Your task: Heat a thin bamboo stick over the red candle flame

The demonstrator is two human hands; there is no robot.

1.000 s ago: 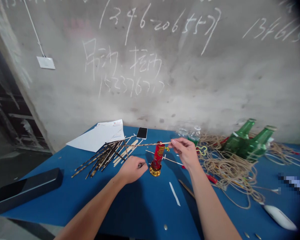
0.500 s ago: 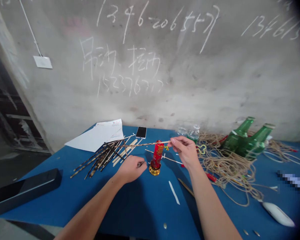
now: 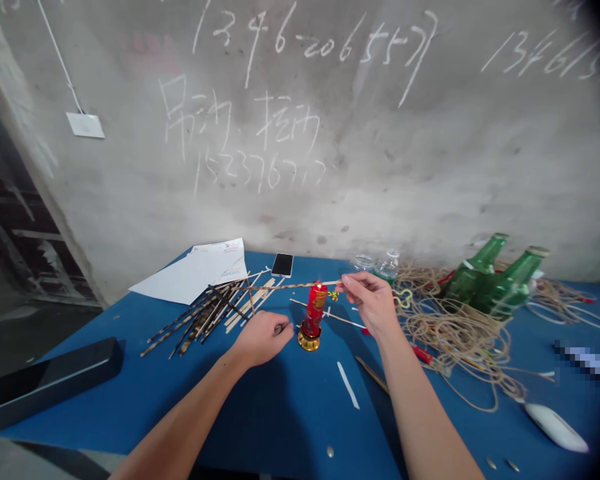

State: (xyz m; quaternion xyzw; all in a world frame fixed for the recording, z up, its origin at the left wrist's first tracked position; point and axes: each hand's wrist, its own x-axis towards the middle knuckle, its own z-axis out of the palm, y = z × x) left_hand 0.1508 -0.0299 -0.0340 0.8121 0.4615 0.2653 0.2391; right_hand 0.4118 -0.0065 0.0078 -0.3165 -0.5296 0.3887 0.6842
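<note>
A thin bamboo stick (image 3: 295,286) with dark scorch marks is pinched in my right hand (image 3: 369,298) and stretches left, level with the top of a red candle (image 3: 315,310). A small flame glows at the candle's top, close to the stick. The candle stands upright in a gold holder (image 3: 309,341). Left of it, my left hand (image 3: 265,338) is closed; a dark bit shows between its fingers, too small to name. Behind that hand lies a pile of sticks (image 3: 210,313), some blackened, some pale.
White paper (image 3: 195,270) and a phone (image 3: 283,265) lie at the back of the blue table (image 3: 300,427). To the right are tangled twine (image 3: 455,340), green bottles (image 3: 510,283) and a white oval object (image 3: 557,427). A dark elongated box (image 3: 50,383) sits at the left edge.
The stick's left end has risen slightly, so the stick lies more level. The flame on the candle shows brighter. Both hands stay almost in place.
</note>
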